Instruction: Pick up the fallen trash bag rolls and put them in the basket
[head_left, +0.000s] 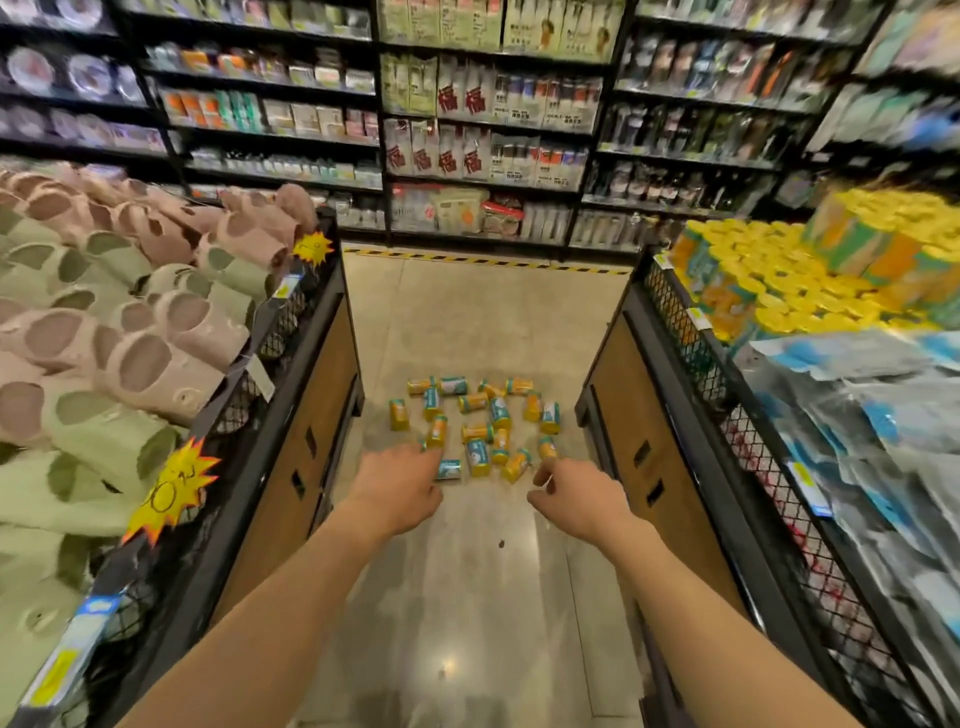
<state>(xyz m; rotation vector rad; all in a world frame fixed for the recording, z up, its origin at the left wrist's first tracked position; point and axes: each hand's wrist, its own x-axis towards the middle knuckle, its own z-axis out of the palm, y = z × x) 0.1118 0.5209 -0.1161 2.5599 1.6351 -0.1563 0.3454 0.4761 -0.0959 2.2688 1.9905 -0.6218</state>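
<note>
Aisle floor (467, 322), centre of frame: pale polished concrete, with a yellow-and-black hazard stripe (488, 261) running across its far edge.

Trash bag rolls (478, 423), centre of frame: a loose scatter of small yellow and teal cylinders lying on the floor between the two display bins. Most lie on their sides at mixed angles; a few touch one another, others lie apart.

My left hand (397, 488), lower centre-left: arm stretched forward, palm down, fingers loosely extended and holding nothing. In the picture its fingertips overlap the nearest teal roll (449, 469); whether they touch it I cannot tell.

My right hand (576, 493), lower centre-right: arm stretched forward, fingers curled loosely inward, nothing in its grasp. It lies just below the nearest rolls in the frame.

Left display bin (291, 395), left side of frame: black wire mesh top over a brown panelled base, heaped with pink and green plush slippers (119, 332). Yellow starburst price tags (171, 488) are fixed to its rim.

Right display bin (675, 415), right side of frame: same build. Its far end holds stacked yellow and teal rolls (789, 275) matching those on the floor; nearer the camera lie clear-wrapped blue and white packs (852, 415).

Back shelving (488, 130), top of frame: dark racks full of packaged goods, blurred.
</note>
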